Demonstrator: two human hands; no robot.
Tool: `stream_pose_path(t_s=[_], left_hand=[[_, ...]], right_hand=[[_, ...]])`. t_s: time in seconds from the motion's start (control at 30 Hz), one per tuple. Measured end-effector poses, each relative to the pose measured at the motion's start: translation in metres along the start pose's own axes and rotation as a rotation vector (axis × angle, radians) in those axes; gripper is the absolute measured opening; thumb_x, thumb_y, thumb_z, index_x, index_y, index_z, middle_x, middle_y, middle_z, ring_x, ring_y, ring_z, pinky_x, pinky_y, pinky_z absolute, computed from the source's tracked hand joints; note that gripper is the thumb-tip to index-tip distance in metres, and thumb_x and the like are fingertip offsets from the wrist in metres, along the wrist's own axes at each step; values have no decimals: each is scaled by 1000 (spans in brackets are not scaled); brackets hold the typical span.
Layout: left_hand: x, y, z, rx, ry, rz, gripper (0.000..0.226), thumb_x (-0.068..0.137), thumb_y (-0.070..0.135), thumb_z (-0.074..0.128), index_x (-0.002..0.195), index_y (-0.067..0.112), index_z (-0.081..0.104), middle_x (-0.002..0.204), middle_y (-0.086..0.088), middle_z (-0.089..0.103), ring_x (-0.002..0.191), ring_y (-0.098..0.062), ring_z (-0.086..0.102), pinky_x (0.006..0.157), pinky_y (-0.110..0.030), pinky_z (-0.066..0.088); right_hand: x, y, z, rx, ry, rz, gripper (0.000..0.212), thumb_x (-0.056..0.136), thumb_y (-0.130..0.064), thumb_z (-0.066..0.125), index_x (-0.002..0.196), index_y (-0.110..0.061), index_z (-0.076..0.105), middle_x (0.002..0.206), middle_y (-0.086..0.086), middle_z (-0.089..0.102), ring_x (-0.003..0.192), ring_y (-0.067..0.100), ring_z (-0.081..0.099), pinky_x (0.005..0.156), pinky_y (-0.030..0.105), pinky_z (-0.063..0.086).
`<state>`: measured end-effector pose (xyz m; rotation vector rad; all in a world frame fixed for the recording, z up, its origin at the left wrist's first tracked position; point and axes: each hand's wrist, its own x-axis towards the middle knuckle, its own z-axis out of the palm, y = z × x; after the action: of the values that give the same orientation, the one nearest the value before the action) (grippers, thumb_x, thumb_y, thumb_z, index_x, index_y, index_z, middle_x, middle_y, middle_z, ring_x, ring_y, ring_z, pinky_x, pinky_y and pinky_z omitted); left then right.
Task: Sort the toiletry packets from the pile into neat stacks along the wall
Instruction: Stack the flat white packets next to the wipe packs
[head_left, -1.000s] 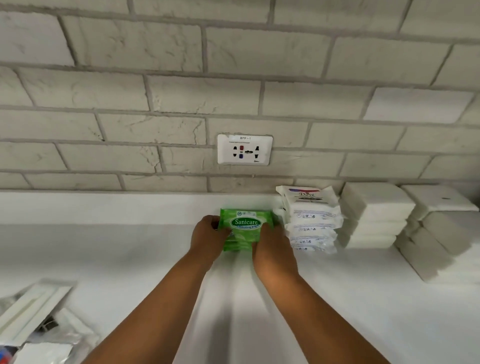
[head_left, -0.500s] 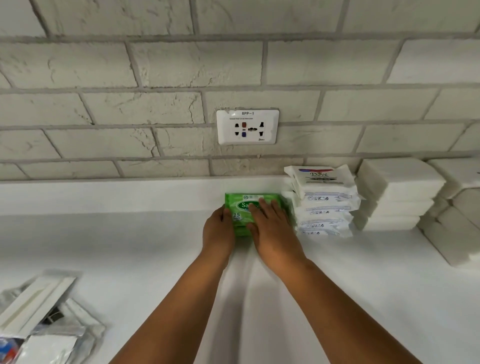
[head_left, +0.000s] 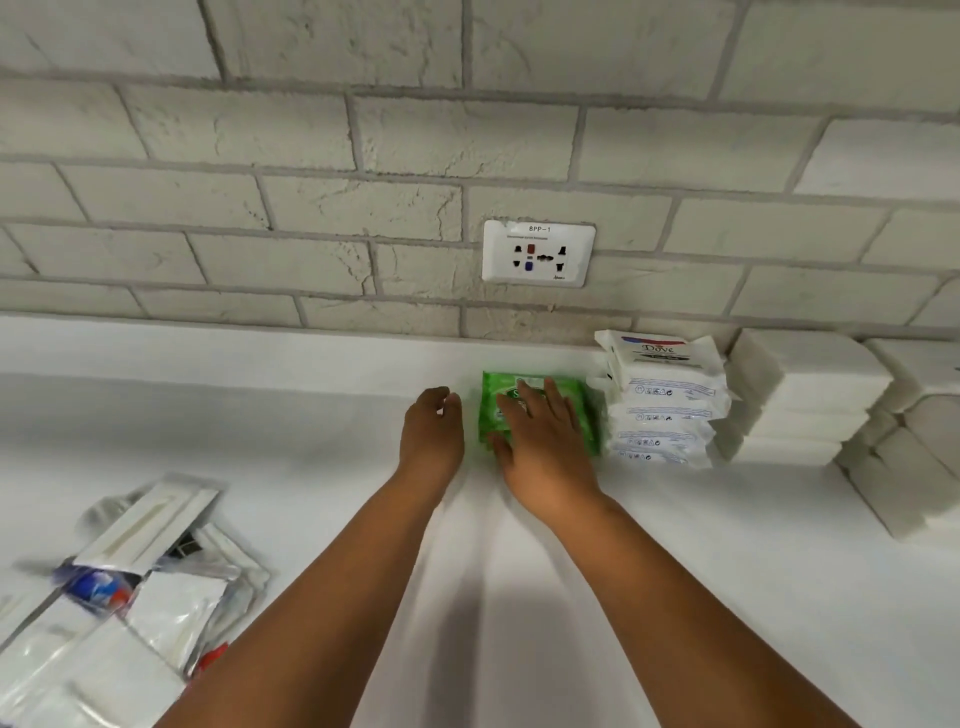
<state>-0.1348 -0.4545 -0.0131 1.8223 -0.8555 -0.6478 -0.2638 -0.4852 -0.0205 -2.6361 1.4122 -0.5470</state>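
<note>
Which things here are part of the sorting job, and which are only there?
Part of the job:
green packets under right hand
left hand
Dove stack
white stacks
pile

Only there:
wall socket

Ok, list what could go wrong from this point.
1. The right hand lies flat on the green packs, which sit close beside the Dove stack; a sideways push might knock that uneven stack over.
2. The pile is loose and overlapping, so pulling one packet could drag others along.
</note>
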Motion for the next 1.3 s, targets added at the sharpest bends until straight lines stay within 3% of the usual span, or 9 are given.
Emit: stream_pose_path(t_s=[0.17, 0.27, 0.4, 0.53, 0.67, 0.9, 1.03, 1.17, 1.3], left_hand=[[-24, -12, -72, 0, 48, 21, 30, 98, 27, 47, 122, 13, 60, 126, -3, 60, 115, -19, 56, 94, -28, 43], [-40, -33, -129, 145, 75, 31, 27, 96, 30, 49, 115, 16, 63, 123, -3, 61, 106, -20, 60, 92, -32, 47], [-66, -68, -201, 313, 118, 11, 19, 94, 29, 54, 107, 21, 66, 119, 0, 63, 102, -18, 62, 91, -32, 48], [-88, -96, -254, 484, 185, -13, 21, 91, 26, 59, 110, 21, 67, 121, -2, 62, 109, -24, 59, 94, -35, 46], [-99, -116, -287, 511, 210, -39, 29, 89, 24, 63, 117, 18, 65, 124, -6, 60, 106, -24, 59, 88, -31, 47], [-80, -138, -317, 502, 215, -62, 39, 91, 26, 59, 128, 13, 56, 124, -10, 58, 109, -26, 57, 87, -30, 42], [-58, -138, -320, 597, 216, -51, 38, 93, 33, 55, 123, 10, 57, 118, -11, 58, 106, -27, 56, 87, -33, 45], [-41, -143, -318, 716, 151, -95, 40, 92, 44, 53, 116, 12, 57, 111, -9, 58, 105, -27, 54, 88, -39, 49], [-30, -147, -316, 672, 84, -124, 37, 88, 42, 60, 110, 13, 55, 104, -5, 63, 98, -26, 60, 79, -34, 49]], right_hand=[[-13, -52, -8, 108, -54, -5, 51, 95, -41, 48, 141, -21, 43, 151, 9, 36, 143, 33, 22, 117, 46, 17], [-23, -93, -3, 174, -82, -49, 49, 92, -41, 51, 135, -19, 50, 140, 7, 49, 134, 32, 38, 113, 42, 27], [-47, -150, 4, 335, -190, -58, 42, 93, -40, 53, 132, -24, 52, 136, -2, 51, 130, 21, 38, 107, 35, 34], [-60, -195, 26, 459, -342, -39, 34, 93, -38, 53, 125, -25, 57, 129, -4, 55, 123, 17, 45, 99, 33, 42], [-62, -237, 47, 524, -383, -18, 27, 92, -33, 56, 116, -21, 63, 118, -3, 62, 108, 15, 57, 89, 26, 44], [-34, -287, 65, 433, -364, 87, 15, 91, -27, 52, 86, -23, 65, 96, -4, 67, 93, 19, 60, 76, 29, 50], [-17, -305, 73, 233, -345, 168, 28, 92, -42, 50, 98, -19, 65, 97, 0, 65, 98, 24, 58, 80, 35, 52], [0, -315, 87, 111, -415, 275, 37, 89, -51, 48, 93, -17, 61, 99, 3, 65, 99, 26, 58, 84, 37, 51], [7, -322, 95, 77, -426, 360, 45, 85, -61, 51, 100, -19, 60, 102, 2, 64, 100, 25, 57, 88, 38, 49]])
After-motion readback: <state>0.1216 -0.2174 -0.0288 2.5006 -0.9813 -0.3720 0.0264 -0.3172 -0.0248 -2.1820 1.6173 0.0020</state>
